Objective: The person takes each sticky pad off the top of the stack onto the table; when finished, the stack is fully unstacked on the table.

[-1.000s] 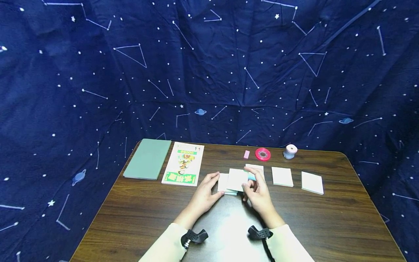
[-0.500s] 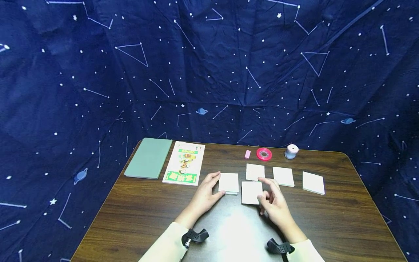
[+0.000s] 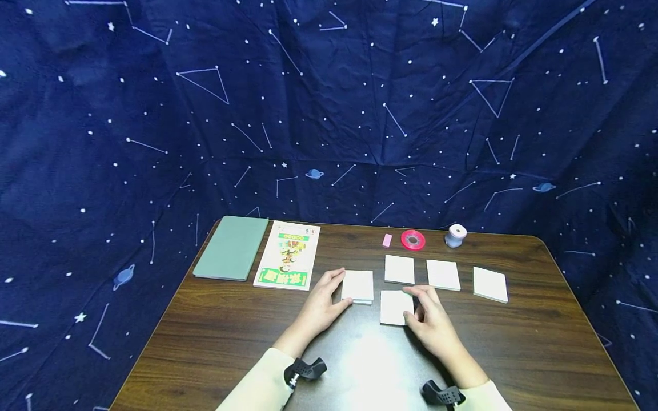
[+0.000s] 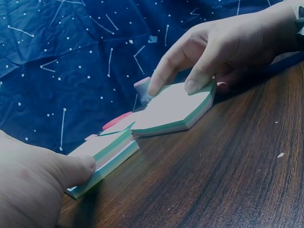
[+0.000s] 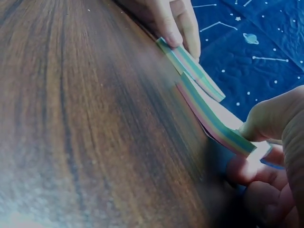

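Observation:
My left hand [image 3: 321, 299] holds the left side of a small stack of square sticky note pads [image 3: 357, 285], thumb at the near corner, fingertips at the far one. In the left wrist view the stack [image 4: 111, 156] shows two layers with coloured edges. To its right, my right hand [image 3: 432, 325] pinches another sticky note pad [image 3: 394, 308] by its right edge. Green, yellow and pink bands show along the pad's side [image 5: 216, 126] in the right wrist view. The pad appears slightly raised, at least at the gripped end.
Three more white-topped pads lie in a row behind and to the right: one [image 3: 399, 269], another [image 3: 443, 275], a third [image 3: 490, 284]. Farther back are a pink block [image 3: 387, 240], a red ring-shaped roll [image 3: 413, 240] and a spool [image 3: 455, 236]. A green folder [image 3: 231, 248] and a booklet [image 3: 288, 255] lie left.
My right hand has moved its pad from over the stack to the right and nearer to me, uncovering the pad behind. My left hand stays at the stack.

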